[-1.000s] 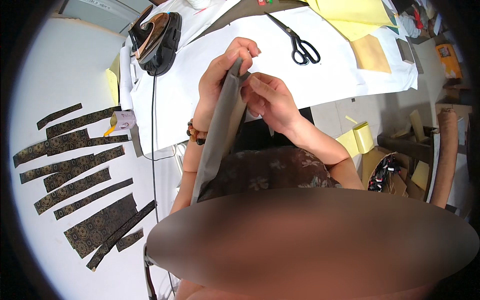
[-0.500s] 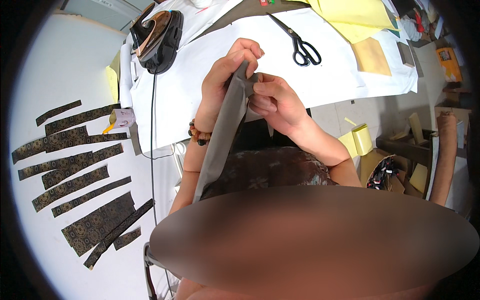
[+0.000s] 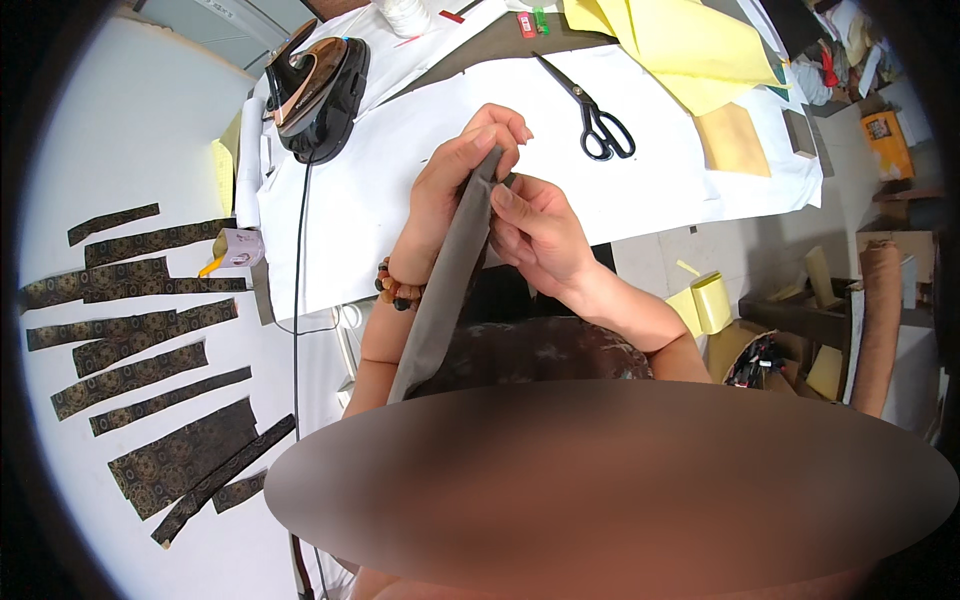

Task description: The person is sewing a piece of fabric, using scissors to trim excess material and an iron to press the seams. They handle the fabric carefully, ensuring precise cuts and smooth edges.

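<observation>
A long grey folded fabric strip (image 3: pixel 445 290) runs from the lower edge up between my hands, over my lap. My left hand (image 3: pixel 455 170), with a beaded bracelet at the wrist, curls its fingers round the strip's upper end. My right hand (image 3: pixel 540 225) pinches the same end just to the right, thumb on the fabric and fingers bent beneath. Beyond them, large black scissors (image 3: pixel 605 135) lie on white paper (image 3: pixel 370 220). A black and copper iron (image 3: pixel 310 100) stands at the upper left, its cord running down past my left arm.
Patterned dark fabric strips (image 3: pixel 140 355) lie across a white surface at left, beside a small container (image 3: pixel 242 248). Yellow sheets (image 3: pixel 670 40), a white spool (image 3: pixel 400 15) and small packets (image 3: pixel 527 25) sit at the back. Boxes and rolls, including a brown tube (image 3: pixel 878 320), stand at right.
The whole view has shifted, so hands and table appear a little lower. My right thumb and fingers have moved slightly on the strip, which both hands still grip.
</observation>
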`<state>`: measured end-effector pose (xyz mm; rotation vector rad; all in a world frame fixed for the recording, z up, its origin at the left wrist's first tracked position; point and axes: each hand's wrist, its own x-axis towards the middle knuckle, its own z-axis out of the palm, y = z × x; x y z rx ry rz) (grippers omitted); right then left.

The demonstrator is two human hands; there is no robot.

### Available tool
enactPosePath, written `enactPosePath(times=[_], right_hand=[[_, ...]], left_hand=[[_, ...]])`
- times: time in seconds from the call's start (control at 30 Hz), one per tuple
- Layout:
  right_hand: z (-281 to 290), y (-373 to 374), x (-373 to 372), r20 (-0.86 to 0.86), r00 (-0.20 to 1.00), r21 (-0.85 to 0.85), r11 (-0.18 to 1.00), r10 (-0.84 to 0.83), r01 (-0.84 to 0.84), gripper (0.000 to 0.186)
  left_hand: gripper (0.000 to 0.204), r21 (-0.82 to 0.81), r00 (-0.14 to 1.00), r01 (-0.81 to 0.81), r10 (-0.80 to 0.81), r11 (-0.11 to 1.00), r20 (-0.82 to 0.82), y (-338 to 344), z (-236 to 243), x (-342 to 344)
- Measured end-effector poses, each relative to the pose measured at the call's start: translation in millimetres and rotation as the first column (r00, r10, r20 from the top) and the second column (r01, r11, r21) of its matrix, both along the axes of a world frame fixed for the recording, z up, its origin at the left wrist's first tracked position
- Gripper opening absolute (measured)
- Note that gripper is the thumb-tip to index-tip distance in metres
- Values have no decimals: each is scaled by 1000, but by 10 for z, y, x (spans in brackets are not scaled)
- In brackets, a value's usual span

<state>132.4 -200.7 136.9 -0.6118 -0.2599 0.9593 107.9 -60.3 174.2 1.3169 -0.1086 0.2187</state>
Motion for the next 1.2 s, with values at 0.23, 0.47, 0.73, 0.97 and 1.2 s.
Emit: enactPosePath(times=[0.23, 0.47, 0.73, 0.97, 1.2], right_hand=[[42, -142, 122, 37, 999, 81, 996, 21, -24, 22], [20, -227, 86, -6, 1000, 101, 995, 23, -23, 20], [16, -252, 25, 49, 996, 81, 994, -79, 75, 18], [-201, -110, 75, 102, 988, 150, 984, -115, 99, 17], [-312, 75, 124, 157, 981, 182, 979, -117, 88, 17]], left_hand=[[39, -11, 1000, 15, -15, 1000, 19, 18, 36, -21], [36, 4, 991, 107, -107, 994, 79, 64, -72, 3], [30, -72, 993, 119, -118, 990, 19, 13, 18, -6], [18, 93, 990, 134, -136, 987, 21, 79, 5, -5], [16, 98, 994, 93, -99, 991, 56, 80, -53, 32]])
